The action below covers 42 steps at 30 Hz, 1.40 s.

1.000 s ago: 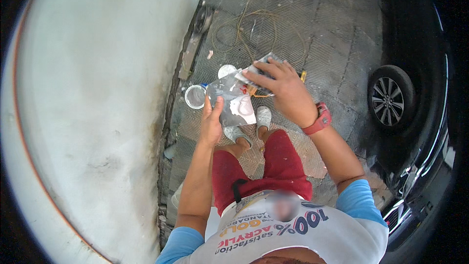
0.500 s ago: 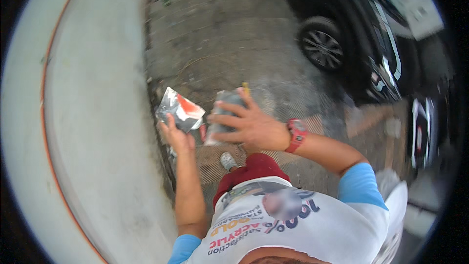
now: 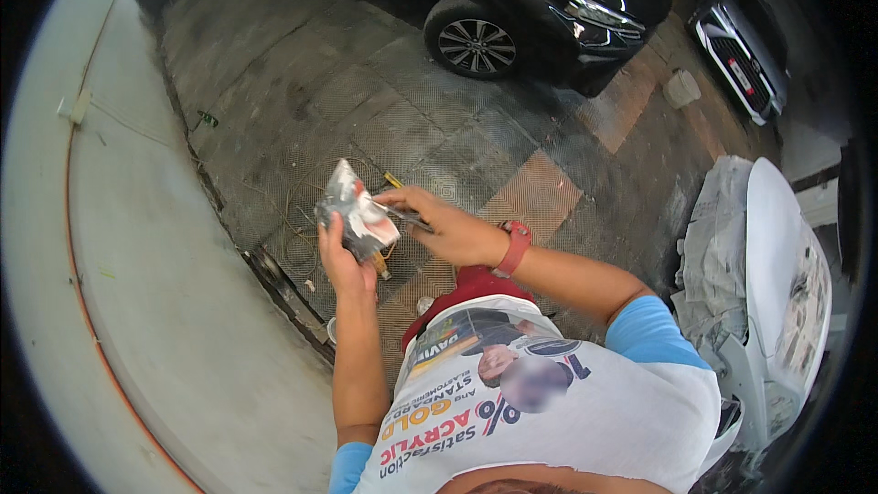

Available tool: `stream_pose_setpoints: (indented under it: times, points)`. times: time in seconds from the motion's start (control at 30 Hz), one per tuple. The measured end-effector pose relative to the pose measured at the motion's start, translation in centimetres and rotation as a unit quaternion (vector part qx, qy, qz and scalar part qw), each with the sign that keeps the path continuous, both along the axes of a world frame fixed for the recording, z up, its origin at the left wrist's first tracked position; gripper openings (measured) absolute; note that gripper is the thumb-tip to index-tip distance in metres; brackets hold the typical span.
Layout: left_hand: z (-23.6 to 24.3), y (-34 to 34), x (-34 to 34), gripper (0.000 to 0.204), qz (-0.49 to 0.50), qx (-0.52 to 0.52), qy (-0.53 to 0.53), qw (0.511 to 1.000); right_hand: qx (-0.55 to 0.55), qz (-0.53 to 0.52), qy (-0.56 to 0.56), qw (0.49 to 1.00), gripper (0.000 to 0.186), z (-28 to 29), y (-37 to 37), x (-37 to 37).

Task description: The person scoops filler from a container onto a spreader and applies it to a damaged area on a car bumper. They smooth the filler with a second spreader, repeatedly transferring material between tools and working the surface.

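Observation:
My left hand (image 3: pixel 344 254) grips a dark, flat mixing board (image 3: pixel 361 236) from its near side, the thumb lying along its face. White and red paste (image 3: pixel 368 212) is smeared over the board. My right hand (image 3: pixel 448 224), wearing a red watch, is closed on a thin dark putty spreader (image 3: pixel 407 215). Its edge reaches the paste side of the board; whether it touches the paste is blurred. Beyond the right fingers shows a small yellow strip (image 3: pixel 393 180), and I cannot tell if it is held or lies below.
A black car (image 3: pixel 558 9) stands ahead on the tiled floor (image 3: pixel 357 128). To the left runs a pale wall (image 3: pixel 137 247) with an orange hose (image 3: pixel 78 284). A partly masked white car bumper (image 3: pixel 777 284) sits at right, and a white bucket (image 3: pixel 681 89) farther off.
The spreader has come left to the board and turned from broadside to nearly edge-on. My view has swung right, bringing more of the black car and the white bumper in.

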State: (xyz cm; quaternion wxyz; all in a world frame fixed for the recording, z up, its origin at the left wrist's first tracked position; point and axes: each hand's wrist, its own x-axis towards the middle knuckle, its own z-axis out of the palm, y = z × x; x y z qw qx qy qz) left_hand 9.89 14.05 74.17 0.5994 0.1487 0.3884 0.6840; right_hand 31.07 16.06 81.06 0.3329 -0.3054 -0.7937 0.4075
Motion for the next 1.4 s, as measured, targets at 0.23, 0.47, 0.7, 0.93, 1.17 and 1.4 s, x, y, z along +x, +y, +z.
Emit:
stream_pose_setpoints:
  times: [0.23, 0.47, 0.7, 0.93, 1.17, 1.4]
  points:
    - [1.9, 3.3, 6.6, 0.055, 0.044, 0.029, 0.130, 0.990, -0.287, -0.021, 0.110, 0.951, 0.042, -1.9, -1.6, 8.6]
    - [1.5, 7.8, 16.0, 0.046, -0.288, -0.078, 0.003, 0.954, -0.416, -0.143, 0.394, 0.807, 0.053, -0.9, 6.1, 25.6]
    - [2.2, 15.2, 26.2, 0.050, -0.356, -0.001, -0.039, 0.934, -0.266, -0.217, 0.088, 0.935, 0.053, -3.2, 9.3, 37.1]
    - [5.2, 19.9, 35.5, 0.058, -0.276, 0.085, 0.301, 0.909, 0.240, -0.315, -0.286, 0.872, 0.058, 0.6, 12.5, 36.3]
    - [0.4, 22.3, 38.6, 0.051, -0.083, 0.004, 0.204, 0.975, 0.140, -0.121, -0.456, 0.871, 0.055, 0.3, 10.6, 40.8]
    - [2.5, 24.7, 41.2, 0.041, -0.286, 0.006, 0.083, 0.955, 0.129, -0.263, -0.152, 0.944, 0.061, 1.2, 11.0, 38.8]
